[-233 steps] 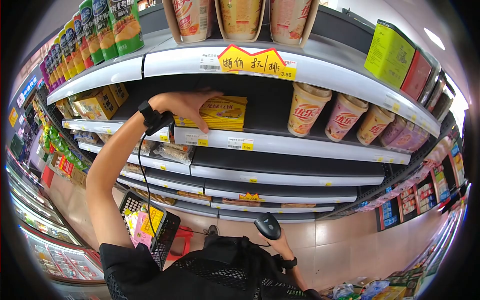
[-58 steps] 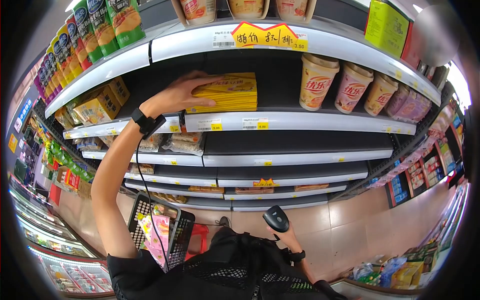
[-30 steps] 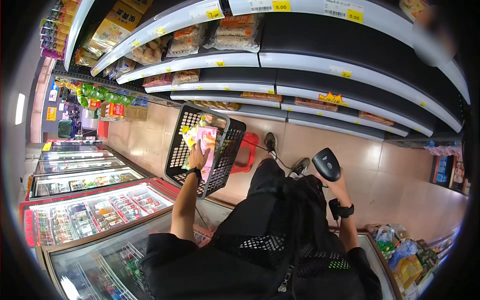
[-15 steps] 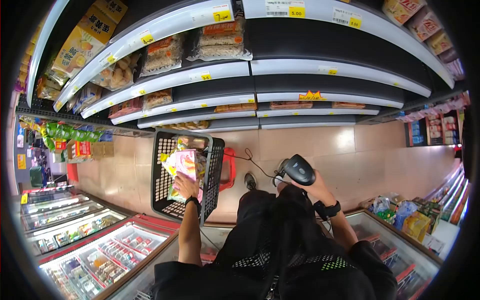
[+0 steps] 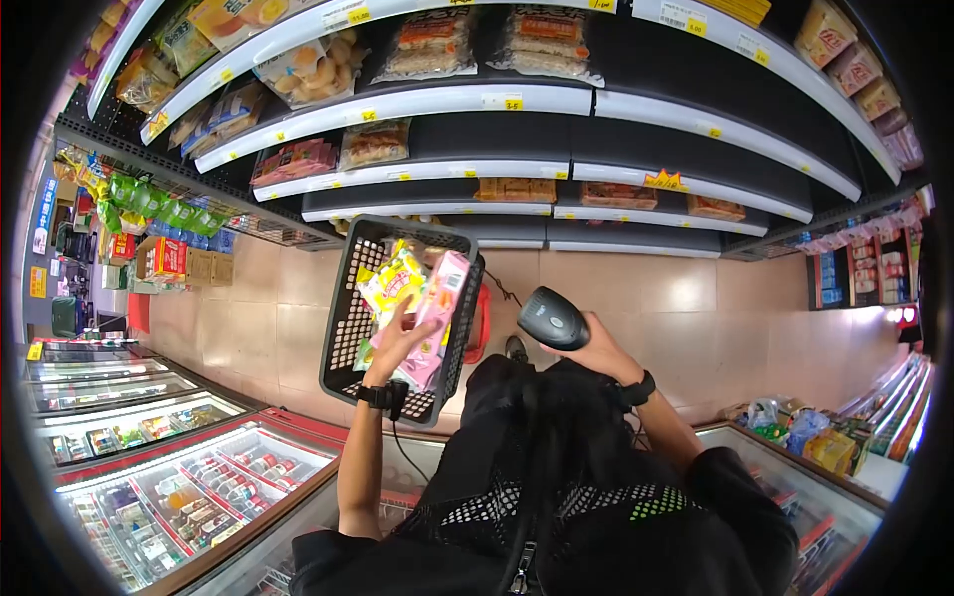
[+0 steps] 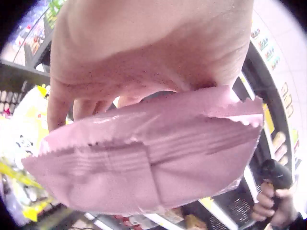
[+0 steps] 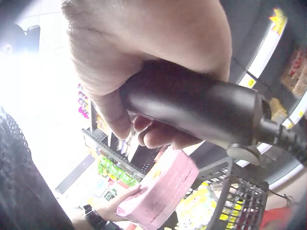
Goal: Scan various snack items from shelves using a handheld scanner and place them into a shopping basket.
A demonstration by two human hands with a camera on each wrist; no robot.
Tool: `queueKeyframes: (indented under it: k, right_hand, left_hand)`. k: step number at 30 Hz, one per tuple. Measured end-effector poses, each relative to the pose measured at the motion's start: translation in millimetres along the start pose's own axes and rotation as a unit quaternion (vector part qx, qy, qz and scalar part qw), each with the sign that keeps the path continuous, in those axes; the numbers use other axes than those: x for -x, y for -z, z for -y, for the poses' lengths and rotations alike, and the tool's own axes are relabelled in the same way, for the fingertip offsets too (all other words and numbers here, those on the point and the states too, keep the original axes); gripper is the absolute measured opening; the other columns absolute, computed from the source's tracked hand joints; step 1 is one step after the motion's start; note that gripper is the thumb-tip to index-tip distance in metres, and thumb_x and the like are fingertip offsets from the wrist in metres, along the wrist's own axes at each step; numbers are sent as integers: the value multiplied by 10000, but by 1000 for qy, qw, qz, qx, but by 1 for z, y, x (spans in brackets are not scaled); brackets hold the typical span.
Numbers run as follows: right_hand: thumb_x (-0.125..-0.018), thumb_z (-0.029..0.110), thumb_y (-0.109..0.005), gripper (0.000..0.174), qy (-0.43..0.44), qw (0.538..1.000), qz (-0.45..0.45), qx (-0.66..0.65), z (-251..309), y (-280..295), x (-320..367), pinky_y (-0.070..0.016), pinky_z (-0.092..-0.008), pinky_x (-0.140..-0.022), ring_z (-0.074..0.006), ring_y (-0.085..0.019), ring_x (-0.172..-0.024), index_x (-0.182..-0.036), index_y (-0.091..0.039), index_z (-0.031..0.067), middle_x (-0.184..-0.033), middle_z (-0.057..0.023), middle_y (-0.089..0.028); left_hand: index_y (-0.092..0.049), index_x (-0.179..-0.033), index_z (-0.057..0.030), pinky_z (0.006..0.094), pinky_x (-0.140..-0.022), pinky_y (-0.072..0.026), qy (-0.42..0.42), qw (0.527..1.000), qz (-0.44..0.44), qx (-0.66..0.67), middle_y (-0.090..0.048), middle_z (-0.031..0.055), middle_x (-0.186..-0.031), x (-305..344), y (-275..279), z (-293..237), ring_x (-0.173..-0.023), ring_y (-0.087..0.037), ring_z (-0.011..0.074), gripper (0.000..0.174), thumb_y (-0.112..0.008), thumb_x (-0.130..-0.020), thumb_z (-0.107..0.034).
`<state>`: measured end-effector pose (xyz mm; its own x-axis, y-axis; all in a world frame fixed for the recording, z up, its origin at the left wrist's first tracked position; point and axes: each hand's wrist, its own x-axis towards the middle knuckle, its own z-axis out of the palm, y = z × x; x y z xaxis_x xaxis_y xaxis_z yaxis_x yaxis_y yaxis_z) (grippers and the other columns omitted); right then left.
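The left hand (image 5: 396, 343) grips a long pink package (image 5: 437, 316) over the black basket (image 5: 335, 338). In the left wrist view the pink package (image 6: 110, 172) fills the lower middle, its crimped end toward the camera, the left hand (image 6: 148, 48) around it. A yellow and white bag (image 5: 393, 281) lies in the basket beside it. The right hand (image 5: 604, 354) holds a black handheld scanner (image 5: 553, 320). In the right wrist view the right hand (image 7: 158, 43) wraps the scanner's handle (image 7: 192, 103), and the pink package (image 7: 160, 189) shows below it.
Curved shelves (image 5: 457, 104) with packaged food stand in front. A red stool (image 5: 479, 323) is beside the basket, partly hidden. Glass-topped freezers (image 5: 199, 487) stand at the lower left, and another (image 5: 795, 487) at the lower right, near piled bags (image 5: 805, 432).
The left hand went from the yellow boxes on the shelf down to the basket, and now grips the pink package and has raised it. The right hand with the scanner has moved nearer the basket.
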<state>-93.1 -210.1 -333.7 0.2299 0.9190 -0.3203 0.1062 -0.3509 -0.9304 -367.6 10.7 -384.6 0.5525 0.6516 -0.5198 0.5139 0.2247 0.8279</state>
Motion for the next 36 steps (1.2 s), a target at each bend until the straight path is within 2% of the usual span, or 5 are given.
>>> queueKeyframes:
  k: [2,22,30,33,36]
  right_hand:
    - [-725,182,-756,365,20,1000,1,-5,20,-9,-3,-469,-312,-701,-131,-571,-736,-955,-599,-53,-822,-121,-660]
    - [-737,201,-743,344,61,995,-82,-18,-9,14,25,-477,-339,-701,-193,-624,-731,-940,-605,-40,-820,-180,-659]
    - [-721,194,-793,361,53,979,-167,-104,-51,75,62,-479,-272,-725,-99,-572,-782,-965,-628,-16,-855,-50,-658]
    - [-718,180,-797,371,53,965,-215,-143,-71,99,87,-474,-260,-732,-88,-567,-793,-984,-615,-4,-866,-30,-649]
    - [-717,176,-799,354,52,954,-237,-178,-80,123,109,-470,-254,-725,-79,-563,-799,-966,-614,4,-876,-19,-645]
  left_hand:
    - [-259,-1420,-7,317,-900,-445,-14,997,65,49,-570,193,-1160,16,-10,-24,-1026,-584,218,800,-703,-815,-284]
    - [-253,-1434,-42,338,-902,-443,-83,976,193,55,-564,150,-1155,6,-97,-51,-1060,-551,209,786,-693,-812,-232]
    - [-266,-1428,-45,327,-906,-442,-93,977,193,-18,-531,154,-1184,-12,-145,-109,-1074,-539,217,857,-759,-756,-247]
    - [-337,-1395,-34,325,-918,-431,-198,950,193,-142,-540,140,-1174,-19,-167,-176,-1031,-545,201,895,-812,-681,-288]
    - [-387,-1373,-72,389,-930,-424,-423,812,146,-375,-502,185,-1198,-20,-191,-275,-1080,-513,318,930,-798,-610,-410]
